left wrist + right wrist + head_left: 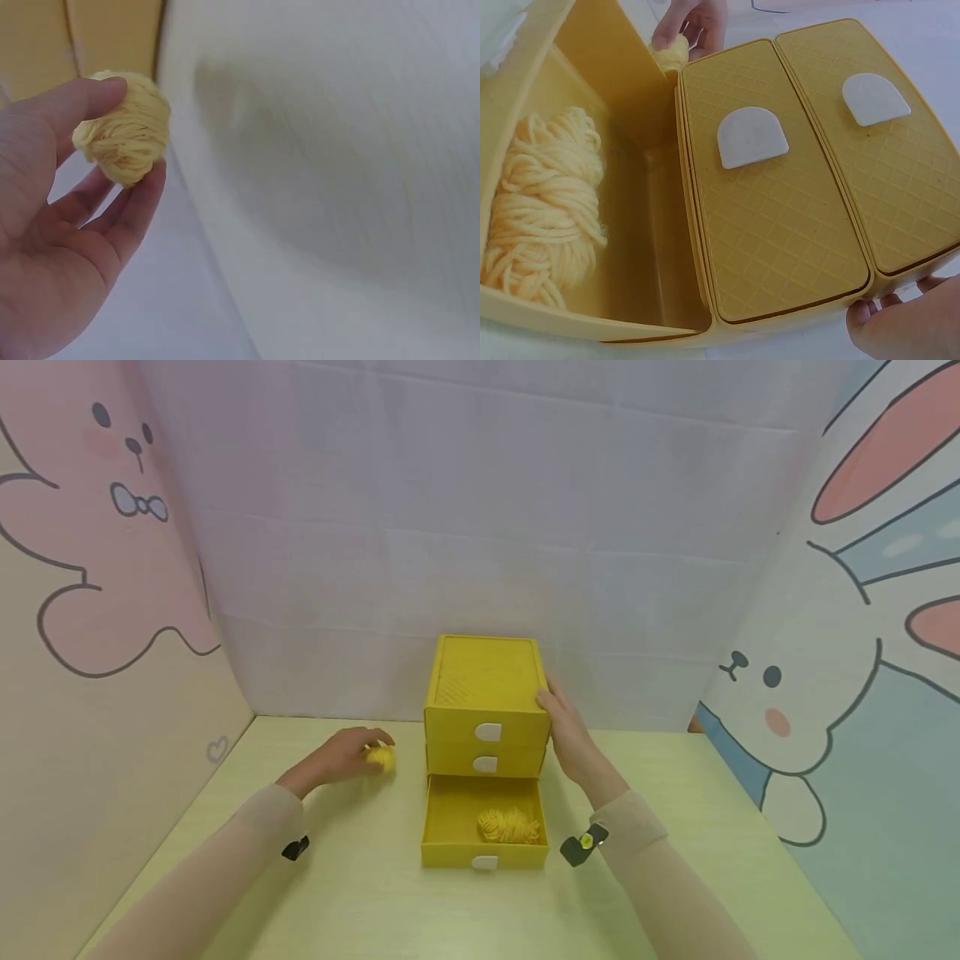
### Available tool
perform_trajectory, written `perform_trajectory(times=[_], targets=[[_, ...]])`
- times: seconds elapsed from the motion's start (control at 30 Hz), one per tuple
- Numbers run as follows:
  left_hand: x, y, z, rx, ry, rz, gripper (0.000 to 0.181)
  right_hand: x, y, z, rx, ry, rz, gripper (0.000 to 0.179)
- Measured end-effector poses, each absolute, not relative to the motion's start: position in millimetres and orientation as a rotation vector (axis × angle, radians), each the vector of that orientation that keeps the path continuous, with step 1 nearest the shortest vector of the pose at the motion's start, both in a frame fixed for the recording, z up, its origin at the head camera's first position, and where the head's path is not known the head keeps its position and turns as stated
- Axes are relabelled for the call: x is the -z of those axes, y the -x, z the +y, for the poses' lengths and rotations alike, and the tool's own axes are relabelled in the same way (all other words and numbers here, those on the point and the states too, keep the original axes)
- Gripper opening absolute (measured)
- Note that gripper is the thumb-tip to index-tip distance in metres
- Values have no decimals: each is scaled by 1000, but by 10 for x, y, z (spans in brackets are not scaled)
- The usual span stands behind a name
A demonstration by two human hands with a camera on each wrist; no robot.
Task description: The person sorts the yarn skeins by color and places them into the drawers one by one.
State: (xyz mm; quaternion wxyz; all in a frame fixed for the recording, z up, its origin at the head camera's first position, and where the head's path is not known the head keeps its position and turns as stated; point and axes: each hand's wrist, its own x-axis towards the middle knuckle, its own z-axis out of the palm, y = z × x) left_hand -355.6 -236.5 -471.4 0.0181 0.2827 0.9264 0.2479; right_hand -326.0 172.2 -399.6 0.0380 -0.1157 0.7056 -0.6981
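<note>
Left of the yellow drawer box, my left hand [348,757] pinches a ball of yellow yarn [127,131] between thumb and fingertips; the left wrist view shows it above the table. My right hand [572,739] rests against the right side of the drawer box [487,677], its thumb near the top edge. The bottom drawer [450,810] is pulled out, and a skein of yellow yarn [547,202] lies inside it. The two upper drawers, each with a white tab handle [751,139], are closed. Part of the right hand's fingers is hidden behind the box.
The box stands on a pale table [360,893] near a white cloth backdrop [480,527]. Side panels carry a pink bear print [112,552] on the left and a rabbit print [795,693] on the right. Black bands [585,845] are on both wrists.
</note>
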Motion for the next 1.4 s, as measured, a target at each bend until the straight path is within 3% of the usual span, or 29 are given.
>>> perform_trajectory(times=[0.6,1.4], targets=[[4220,2897,-1872,-756,-1168,2732,36,3980,3254,1721,2128,324,2172,65],[4399,2792,-1136,-497,-1362,2759,30,3970,3242,1721,2129,316,2160,65]])
